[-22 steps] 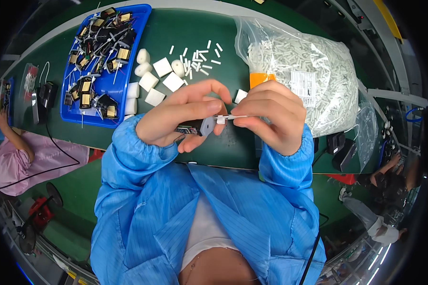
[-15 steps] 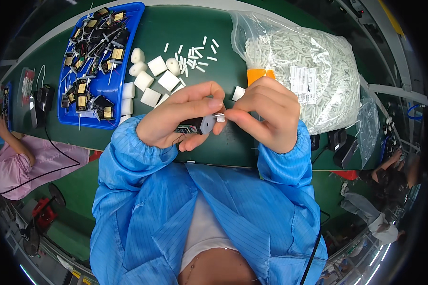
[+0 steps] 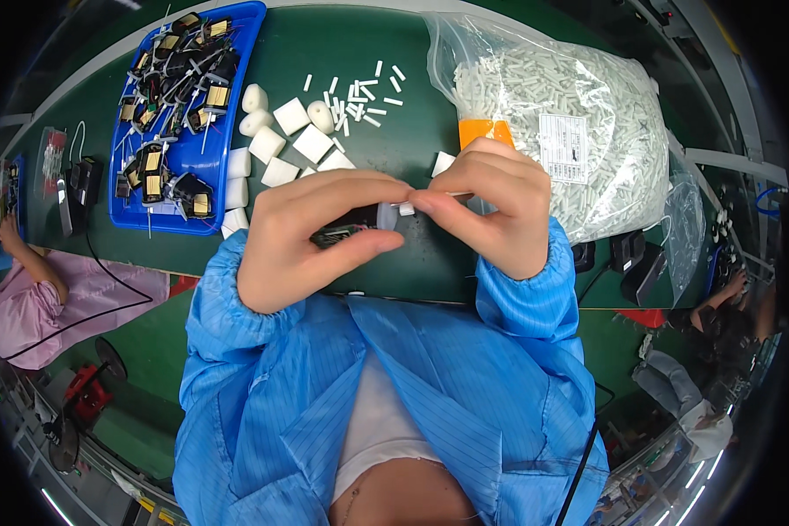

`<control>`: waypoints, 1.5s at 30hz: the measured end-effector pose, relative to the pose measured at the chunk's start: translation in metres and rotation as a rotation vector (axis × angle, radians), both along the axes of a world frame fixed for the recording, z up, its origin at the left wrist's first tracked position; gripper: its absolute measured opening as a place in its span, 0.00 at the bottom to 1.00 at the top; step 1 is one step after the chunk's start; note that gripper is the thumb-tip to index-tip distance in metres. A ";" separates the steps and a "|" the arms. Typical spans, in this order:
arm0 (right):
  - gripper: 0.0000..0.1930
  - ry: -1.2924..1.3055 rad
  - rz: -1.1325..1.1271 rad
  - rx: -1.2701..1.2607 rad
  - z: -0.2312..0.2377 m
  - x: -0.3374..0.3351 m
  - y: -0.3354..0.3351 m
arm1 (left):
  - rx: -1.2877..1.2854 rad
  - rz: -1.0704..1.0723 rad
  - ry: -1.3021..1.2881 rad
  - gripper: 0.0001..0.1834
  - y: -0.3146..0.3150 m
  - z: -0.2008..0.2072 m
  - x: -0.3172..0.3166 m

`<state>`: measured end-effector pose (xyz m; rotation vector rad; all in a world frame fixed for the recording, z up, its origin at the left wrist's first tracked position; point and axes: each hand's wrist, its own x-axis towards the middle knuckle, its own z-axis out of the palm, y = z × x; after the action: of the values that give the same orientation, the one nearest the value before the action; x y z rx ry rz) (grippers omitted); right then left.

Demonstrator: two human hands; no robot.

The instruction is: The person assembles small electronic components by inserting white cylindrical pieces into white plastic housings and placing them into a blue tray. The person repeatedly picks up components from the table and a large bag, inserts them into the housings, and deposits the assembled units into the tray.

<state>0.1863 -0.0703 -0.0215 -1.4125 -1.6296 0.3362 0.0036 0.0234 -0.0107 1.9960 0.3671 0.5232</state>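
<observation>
My left hand (image 3: 285, 232) curves around a small black device (image 3: 358, 219) with a green circuit board along its lower side and a grey round end. Its fingers lie over the top and its thumb is below, partly hiding the device. Close against it, my right hand (image 3: 504, 197) has thumb and index finger pinched together. A small white piece (image 3: 406, 209) shows at the device's grey end, right by those fingertips. Whether the white piece is fixed to the device or only held there, I cannot tell.
A blue tray (image 3: 209, 158) of similar black devices with wires stands at the left. White foam-like blocks (image 3: 312, 145) and several short white tubes (image 3: 359, 107) lie beyond my hands. A large clear bag (image 3: 618, 167) full of white tubes sits right. Other people work at both sides.
My left hand has rolled over the device, its fingers now on top and its thumb below. My right hand stays pinched at nearly the same spot.
</observation>
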 end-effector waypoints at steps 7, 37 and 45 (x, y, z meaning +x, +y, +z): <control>0.04 0.505 0.093 -0.131 -0.006 -0.015 0.023 | -0.565 0.154 -0.170 0.22 -0.012 -0.025 -0.029; 0.15 1.018 -0.021 -0.293 -0.020 -0.011 -0.015 | -0.949 0.014 -0.574 0.19 -0.021 -0.044 0.014; 0.11 0.865 -0.107 -0.120 -0.016 0.010 -0.025 | -0.765 0.181 -0.275 0.22 -0.029 -0.028 0.030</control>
<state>0.1963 -0.0952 -0.0376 -1.1800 -0.8315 0.8539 0.0336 -0.0051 -0.0387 1.1449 0.4891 0.6428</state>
